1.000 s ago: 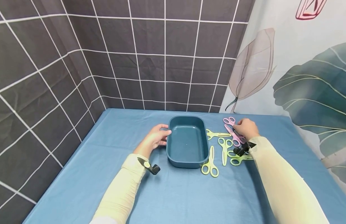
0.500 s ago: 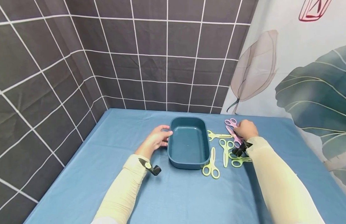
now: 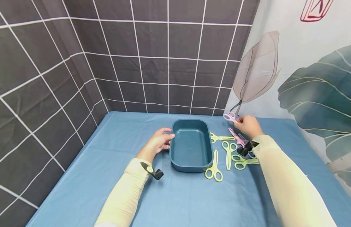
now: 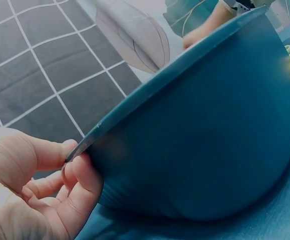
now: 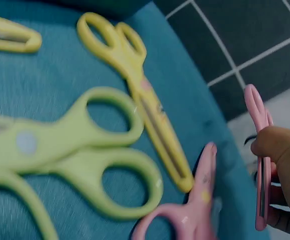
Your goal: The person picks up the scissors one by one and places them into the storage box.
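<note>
My left hand pinches the near-left rim of a deep blue-green plastic bin between thumb and fingers. The bin stands on the table, its inside bare. My right hand holds pink child's scissors by the blades, raised off the cloth, with their handle loops pointing away. Below that hand lies a second pair of pink scissors, partly covered by the wrist in the head view. Beside it are yellow scissors and light green scissors.
More yellow scissors lie against the bin's near right corner. Green scissors rest under the right wrist camera. Blue cloth covers the table; a dark grid curtain and a leaf-print curtain hang behind.
My right hand has lifted the upper pink scissors off the pile, moving them slightly up and away. The left hand and bin stay in place.
</note>
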Available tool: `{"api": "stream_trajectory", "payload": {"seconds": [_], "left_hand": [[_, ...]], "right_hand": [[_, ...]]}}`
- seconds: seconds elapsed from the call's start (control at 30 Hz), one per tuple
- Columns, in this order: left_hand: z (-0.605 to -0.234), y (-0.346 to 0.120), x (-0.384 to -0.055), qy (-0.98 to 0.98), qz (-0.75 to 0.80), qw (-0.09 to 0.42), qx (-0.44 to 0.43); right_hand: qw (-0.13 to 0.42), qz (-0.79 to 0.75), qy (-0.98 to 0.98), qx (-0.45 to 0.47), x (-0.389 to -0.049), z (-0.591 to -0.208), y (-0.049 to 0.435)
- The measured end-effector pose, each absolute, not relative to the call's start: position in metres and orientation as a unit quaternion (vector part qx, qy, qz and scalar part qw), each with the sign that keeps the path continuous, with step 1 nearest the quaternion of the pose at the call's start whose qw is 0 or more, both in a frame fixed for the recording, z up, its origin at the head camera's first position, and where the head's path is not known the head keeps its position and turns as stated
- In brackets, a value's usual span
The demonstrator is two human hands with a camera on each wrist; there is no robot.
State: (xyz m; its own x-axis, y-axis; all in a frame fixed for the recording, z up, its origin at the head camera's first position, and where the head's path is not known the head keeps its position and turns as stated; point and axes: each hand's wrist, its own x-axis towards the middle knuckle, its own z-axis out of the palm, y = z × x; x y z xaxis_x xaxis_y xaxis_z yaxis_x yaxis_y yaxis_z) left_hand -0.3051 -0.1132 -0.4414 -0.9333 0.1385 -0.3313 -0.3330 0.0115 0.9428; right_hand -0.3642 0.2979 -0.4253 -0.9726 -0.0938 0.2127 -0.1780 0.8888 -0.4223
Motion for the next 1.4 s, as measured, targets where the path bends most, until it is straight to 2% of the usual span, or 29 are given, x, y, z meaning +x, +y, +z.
{"api": "stream_trajectory", "payload": {"seconds": [0.3, 0.7, 1.0, 1.4], "left_hand": [[-0.440, -0.113, -0.304, 0.686, 0.703, 0.171, -0.072], [-0.440, -0.113, -0.303, 0.690, 0.700, 0.167, -0.075], [-0.439, -0.113, -0.305, 0.687, 0.702, 0.173, -0.074], [-0.440, -0.113, -0.304, 0.683, 0.706, 0.172, -0.073]], "right_hand": [[0.103, 0.221, -0.955, 0.170, -0.367, -0.391, 0.249], [0.116, 0.202, -0.913, 0.335, -0.355, -0.369, 0.166], [0.092, 0.198, -0.908, 0.358, -0.350, -0.377, 0.132], [0.053, 0.132, -0.920, 0.365, -0.355, -0.398, 0.127]]}}
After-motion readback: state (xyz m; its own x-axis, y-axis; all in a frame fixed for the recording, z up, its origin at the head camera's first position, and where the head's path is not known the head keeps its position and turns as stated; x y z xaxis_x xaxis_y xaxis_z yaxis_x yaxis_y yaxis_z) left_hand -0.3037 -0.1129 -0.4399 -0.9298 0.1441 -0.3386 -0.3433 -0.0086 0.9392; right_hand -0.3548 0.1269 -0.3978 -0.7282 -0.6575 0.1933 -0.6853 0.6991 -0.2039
